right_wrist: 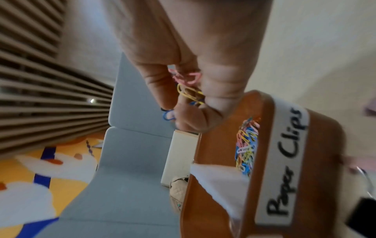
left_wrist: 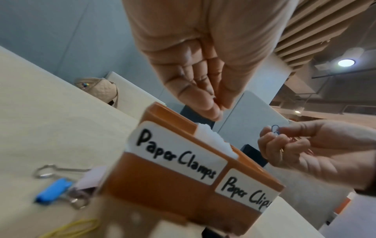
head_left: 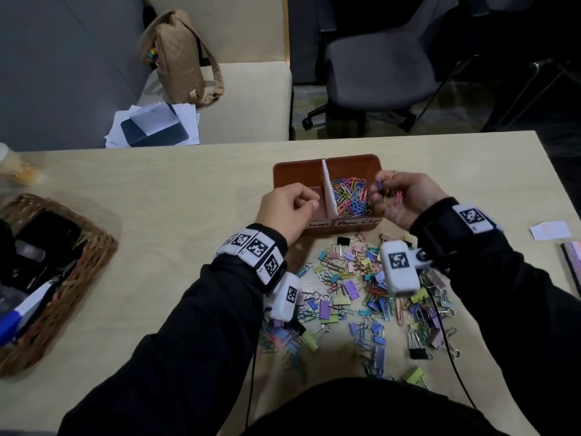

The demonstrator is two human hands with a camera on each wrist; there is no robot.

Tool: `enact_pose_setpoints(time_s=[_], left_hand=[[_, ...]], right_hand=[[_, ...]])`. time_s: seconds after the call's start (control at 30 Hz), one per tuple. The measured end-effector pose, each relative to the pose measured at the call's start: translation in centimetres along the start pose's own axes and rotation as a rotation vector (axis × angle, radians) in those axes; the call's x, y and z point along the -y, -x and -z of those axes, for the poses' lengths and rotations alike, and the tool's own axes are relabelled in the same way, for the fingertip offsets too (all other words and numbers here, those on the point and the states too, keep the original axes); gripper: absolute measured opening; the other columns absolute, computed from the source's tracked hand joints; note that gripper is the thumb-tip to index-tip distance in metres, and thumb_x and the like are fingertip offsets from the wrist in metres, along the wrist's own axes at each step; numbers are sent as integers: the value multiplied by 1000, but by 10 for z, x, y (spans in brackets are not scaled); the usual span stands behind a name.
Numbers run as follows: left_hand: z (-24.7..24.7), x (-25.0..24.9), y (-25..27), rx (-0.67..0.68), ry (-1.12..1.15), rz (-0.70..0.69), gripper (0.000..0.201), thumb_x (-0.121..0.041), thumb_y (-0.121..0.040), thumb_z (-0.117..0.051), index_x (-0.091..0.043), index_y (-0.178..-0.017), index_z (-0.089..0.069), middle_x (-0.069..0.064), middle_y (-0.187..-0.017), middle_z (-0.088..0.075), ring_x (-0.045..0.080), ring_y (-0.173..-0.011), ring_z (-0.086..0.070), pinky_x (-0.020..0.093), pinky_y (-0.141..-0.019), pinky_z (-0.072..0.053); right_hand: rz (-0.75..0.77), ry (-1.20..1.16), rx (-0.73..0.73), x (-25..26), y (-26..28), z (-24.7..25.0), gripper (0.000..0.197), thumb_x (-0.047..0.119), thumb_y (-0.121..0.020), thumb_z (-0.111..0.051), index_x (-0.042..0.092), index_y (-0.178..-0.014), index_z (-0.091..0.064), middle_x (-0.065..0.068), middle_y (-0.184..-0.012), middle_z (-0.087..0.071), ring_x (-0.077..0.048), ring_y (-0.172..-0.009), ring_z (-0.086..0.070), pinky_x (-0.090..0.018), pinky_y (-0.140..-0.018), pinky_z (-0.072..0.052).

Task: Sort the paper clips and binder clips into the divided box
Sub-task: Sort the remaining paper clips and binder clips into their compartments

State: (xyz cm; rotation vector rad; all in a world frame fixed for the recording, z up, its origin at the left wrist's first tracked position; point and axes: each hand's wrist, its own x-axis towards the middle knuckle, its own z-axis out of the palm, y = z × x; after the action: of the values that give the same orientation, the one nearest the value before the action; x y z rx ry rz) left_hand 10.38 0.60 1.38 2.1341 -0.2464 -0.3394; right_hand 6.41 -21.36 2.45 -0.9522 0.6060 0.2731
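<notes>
A brown divided box (head_left: 352, 158) stands on the table, labelled "Paper Clamps" on the left and "Paper Clips" on the right (left_wrist: 173, 185) (right_wrist: 325, 145). Its right compartment holds several coloured paper clips (head_left: 352, 196) (right_wrist: 247, 145). My right hand (head_left: 382, 187) (right_wrist: 183, 99) (left_wrist: 272, 135) hovers over the box's right side and grips a bunch of pink, yellow and blue paper clips (head_left: 394, 195) (right_wrist: 187, 91). My left hand (head_left: 306, 199) (left_wrist: 215, 106) hangs over the left compartment, fingertips curled together with nothing seen in them; it hides most of that compartment. A mixed pile of binder clips and paper clips (head_left: 371, 294) lies in front of the box.
A wicker basket (head_left: 63, 278) with dark items sits at the table's left edge. A white paper slip (head_left: 550, 229) and a notebook edge (head_left: 572, 262) lie at the right. Beyond the table are a bench with a tan bag (head_left: 179, 58) and papers (head_left: 154, 124), and an office chair (head_left: 377, 58).
</notes>
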Motion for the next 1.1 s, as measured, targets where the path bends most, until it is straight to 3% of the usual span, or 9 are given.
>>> enact_pose_setpoints(time_s=[0.23, 0.33, 0.4, 0.5, 0.6, 0.67, 0.9, 1.0, 1.1], left_hand=[[10, 38, 28, -5, -62, 100, 10, -16, -88, -66, -25, -84, -70, -8, -74, -63, 7, -66, -59, 12, -59, -47], [12, 52, 35, 3, -89, 121, 9, -15, -87, -67, -23, -85, -70, -8, -77, -65, 1, -68, -56, 4, -59, -42], [14, 62, 40, -4, -95, 145, 13, -13, -87, -67, -25, -82, -69, -10, -75, -64, 0, -68, -56, 7, -63, -42], [21, 77, 46, -54, -120, 203, 17, -8, -86, -65, -24, -82, -69, -12, -70, -62, 3, -65, -59, 15, -67, -48], [31, 94, 51, -91, -149, 263, 15, -3, -88, -60, -14, -88, -69, -10, -70, -61, 1, -60, -59, 7, -61, -45], [37, 104, 53, -117, -198, 297, 10, -5, -87, -64, -12, -91, -70, -4, -77, -64, 14, -69, -63, 16, -66, -49], [44, 130, 60, -8, -466, 289, 33, 2, -80, -59, -16, -108, -67, 7, -107, -61, 24, -94, -61, 22, -80, -43], [44, 134, 65, -30, -485, 276, 24, 3, -80, -60, -16, -94, -67, 6, -98, -61, 23, -86, -63, 22, -74, -44], [42, 136, 69, 5, -491, 255, 23, 3, -78, -60, -17, -87, -68, 5, -95, -63, 21, -85, -62, 25, -76, -49]], right_hand=[[56, 370, -209, 13, -25, -19, 8, 14, -91, -61, 8, -97, -58, -12, -103, -56, -23, -87, -59, -31, -71, -54], [66, 546, -255, 11, -26, -19, 25, 18, -92, -61, 9, -115, -59, -11, -118, -56, -27, -110, -54, -42, -91, -49], [95, 642, -286, 8, -24, -17, 33, 21, -93, -61, 13, -124, -57, -10, -125, -56, -27, -116, -52, -47, -92, -50], [190, 785, -310, -2, -16, -16, 32, 22, -91, -63, 18, -123, -59, -5, -120, -59, -25, -107, -57, -45, -87, -54], [363, 868, -370, -14, -9, -15, 26, 19, -89, -65, 18, -115, -62, -3, -108, -65, -15, -84, -59, -34, -82, -53], [495, 882, -414, -22, 0, -19, 16, 15, -90, -62, 19, -106, -63, 1, -97, -66, -10, -80, -59, -24, -76, -51], [457, 1115, -118, -77, 23, -46, 13, 13, -92, -59, 24, -91, -65, 8, -82, -63, -10, -69, -61, -22, -61, -51], [369, 1389, 62, -99, 17, -59, 13, 17, -94, -55, 24, -99, -66, 10, -89, -66, -5, -77, -62, -18, -70, -48], [322, 1628, 236, -115, 3, -72, 24, 16, -96, -52, 19, -116, -64, 3, -113, -66, -15, -104, -61, -29, -92, -48]])
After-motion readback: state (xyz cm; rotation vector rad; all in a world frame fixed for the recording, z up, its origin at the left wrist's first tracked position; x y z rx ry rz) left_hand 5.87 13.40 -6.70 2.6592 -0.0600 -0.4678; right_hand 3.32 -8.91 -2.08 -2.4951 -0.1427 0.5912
